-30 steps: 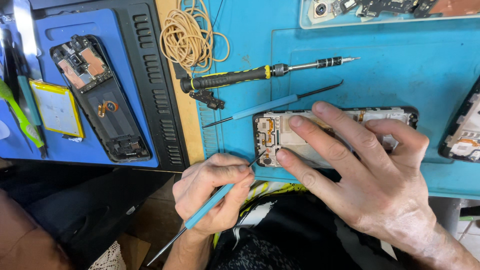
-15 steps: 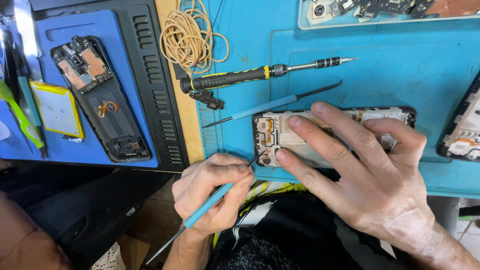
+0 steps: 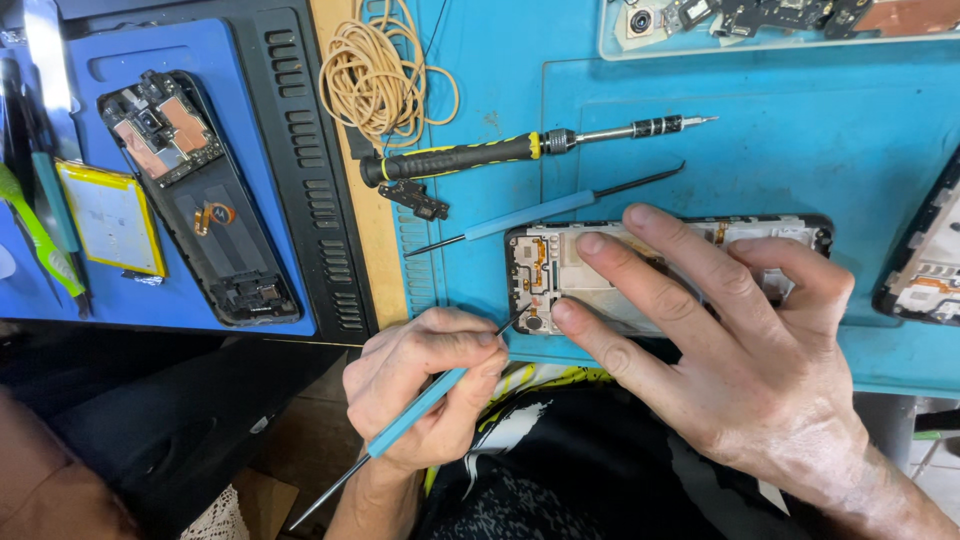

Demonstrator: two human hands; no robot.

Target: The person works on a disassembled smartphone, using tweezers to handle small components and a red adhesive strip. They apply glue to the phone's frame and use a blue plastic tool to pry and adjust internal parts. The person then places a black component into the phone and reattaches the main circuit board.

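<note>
Phone frame (image 3: 560,275), opened, back cover off: lies lengthwise on the blue work mat (image 3: 800,140) near its front edge, internal boards and flex cables exposed at the end that shows.

Right hand (image 3: 740,370): spread flat on the phone frame, fingers (image 3: 640,275) pressing down across it and hiding its middle; holds nothing else.

Left hand (image 3: 425,395): closed in a pen-like pinch around a blue-handled pick (image 3: 420,410); the fine metal tip touches the phone frame at its lower corner beside a small round part, the other metal end juts back past the wrist.

Second blue-handled pick (image 3: 545,210): lies loose on the mat just behind the phone frame, tilted.

Screwdriver (image 3: 470,158), black and yellow grip, metal bit shaft: lies on the mat behind the second pick, apart from both hands.

Small dark part (image 3: 415,200): just beside the screwdriver's grip end.

Coiled tan cord (image 3: 385,80): at the mat's far left corner.

Second opened phone (image 3: 195,195): on a separate blue pad (image 3: 250,60) to the left, with a yellow-edged battery (image 3: 110,215) beside it.

Clear tray (image 3: 780,25) of small parts: at the mat's far edge.

Third phone body (image 3: 925,260): cut off at the right border.
</note>
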